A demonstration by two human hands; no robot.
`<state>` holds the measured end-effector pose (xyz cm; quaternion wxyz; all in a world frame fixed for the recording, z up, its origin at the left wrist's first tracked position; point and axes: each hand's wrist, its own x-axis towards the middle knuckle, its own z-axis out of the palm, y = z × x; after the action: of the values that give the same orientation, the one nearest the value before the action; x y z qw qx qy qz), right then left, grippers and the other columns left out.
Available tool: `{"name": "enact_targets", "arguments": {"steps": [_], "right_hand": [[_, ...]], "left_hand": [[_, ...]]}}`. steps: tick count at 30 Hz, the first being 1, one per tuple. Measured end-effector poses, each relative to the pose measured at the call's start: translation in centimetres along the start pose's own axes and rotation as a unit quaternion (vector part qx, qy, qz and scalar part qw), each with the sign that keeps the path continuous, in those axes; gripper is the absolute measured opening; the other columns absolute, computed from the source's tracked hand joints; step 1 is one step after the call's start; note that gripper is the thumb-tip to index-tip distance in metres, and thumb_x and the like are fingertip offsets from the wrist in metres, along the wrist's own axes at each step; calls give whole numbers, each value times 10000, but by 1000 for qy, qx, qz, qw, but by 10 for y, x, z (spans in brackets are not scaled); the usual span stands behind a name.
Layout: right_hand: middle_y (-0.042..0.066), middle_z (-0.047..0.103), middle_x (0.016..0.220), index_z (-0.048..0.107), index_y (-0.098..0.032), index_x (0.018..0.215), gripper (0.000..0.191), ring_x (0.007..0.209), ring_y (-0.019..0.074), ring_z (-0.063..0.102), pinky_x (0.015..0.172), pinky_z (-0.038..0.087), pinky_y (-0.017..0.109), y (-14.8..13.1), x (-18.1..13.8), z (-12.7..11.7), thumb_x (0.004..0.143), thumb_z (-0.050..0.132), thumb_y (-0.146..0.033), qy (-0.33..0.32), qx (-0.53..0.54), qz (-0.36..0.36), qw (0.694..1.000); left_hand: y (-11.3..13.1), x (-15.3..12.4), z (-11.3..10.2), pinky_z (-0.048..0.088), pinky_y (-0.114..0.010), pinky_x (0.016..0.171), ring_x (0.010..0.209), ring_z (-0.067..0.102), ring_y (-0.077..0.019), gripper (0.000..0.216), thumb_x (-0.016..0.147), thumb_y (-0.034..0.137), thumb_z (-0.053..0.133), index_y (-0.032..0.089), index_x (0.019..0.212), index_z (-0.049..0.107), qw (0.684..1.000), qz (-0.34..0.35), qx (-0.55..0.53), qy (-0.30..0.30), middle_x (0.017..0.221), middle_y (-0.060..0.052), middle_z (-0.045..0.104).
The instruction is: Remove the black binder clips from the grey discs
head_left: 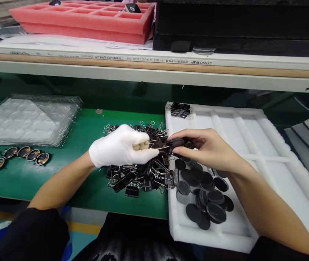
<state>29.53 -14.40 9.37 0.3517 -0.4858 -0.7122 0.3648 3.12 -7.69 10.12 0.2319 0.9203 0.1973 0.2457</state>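
My left hand (124, 146), in a white glove, pinches the wire handles of a black binder clip (167, 148). Bare, my right hand (207, 148) grips a black round disc (177, 143) between thumb and fingers, right up against the clip. Whether the clip's jaws are around the disc's edge, I cannot tell. Beneath both hands spreads a pile of black binder clips (132, 177) with silver wire handles. Many loose dark discs (215, 212) lie heaped in the near-left compartment of a white foam tray (172, 214), partly below my right hand.
Several round metal-rimmed pieces (24, 152) rest on the green table (75, 181) at left, near stacked clear plastic trays (34, 119). More clips (180, 110) sit in the foam tray's far corner. Overhead, a shelf edge (143, 70) crosses, carrying a pink foam tray (89, 27).
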Motion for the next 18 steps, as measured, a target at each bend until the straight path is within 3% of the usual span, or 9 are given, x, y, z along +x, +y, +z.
{"name": "enact_targets", "arguments": {"steps": [9, 12, 14, 16, 18], "right_hand": [[-5, 820, 1128, 783, -263, 1223, 309, 997, 204, 794, 879, 650, 303, 2, -4, 0, 914, 781, -264, -71, -77, -59, 993], [2, 817, 1143, 768, -246, 1237, 303, 1008, 194, 791, 860, 649, 280, 3, -5, -1, 934, 772, -237, -51, -113, -105, 987], [29, 814, 1139, 719, -226, 1320, 349, 1002, 199, 788, 868, 645, 305, 5, -6, 1, 972, 730, -205, -8, -165, -165, 972], [68, 809, 1149, 636, -205, 1432, 419, 1034, 227, 776, 891, 626, 375, 8, -7, 5, 1017, 641, -144, 47, -247, -242, 937], [86, 803, 1176, 586, -214, 1484, 465, 1108, 260, 754, 904, 591, 437, 10, -7, 8, 1038, 551, -86, 82, -322, -299, 895]], "left_hand": [[-2, -2, 11, 267, -231, 475, 457, 381, -51, 435, 929, 382, 680, 182, 602, 475, 998, -9, -10, -67, 481, 84, 444], [0, -2, 8, 320, -238, 502, 485, 466, -83, 322, 907, 465, 694, 198, 736, 636, 993, -76, 1, -93, 513, 74, 518], [2, -1, 8, 407, -247, 567, 545, 557, -111, 388, 984, 516, 568, 196, 798, 688, 983, -146, -42, -102, 580, 39, 611], [3, 2, 10, 478, -264, 634, 576, 622, -132, 589, 1069, 536, 359, 180, 732, 687, 956, -234, -138, -107, 599, -11, 664], [5, 5, 13, 496, -270, 625, 555, 633, -139, 677, 1085, 559, 295, 174, 658, 654, 917, -297, -237, -123, 569, -38, 664]]}}
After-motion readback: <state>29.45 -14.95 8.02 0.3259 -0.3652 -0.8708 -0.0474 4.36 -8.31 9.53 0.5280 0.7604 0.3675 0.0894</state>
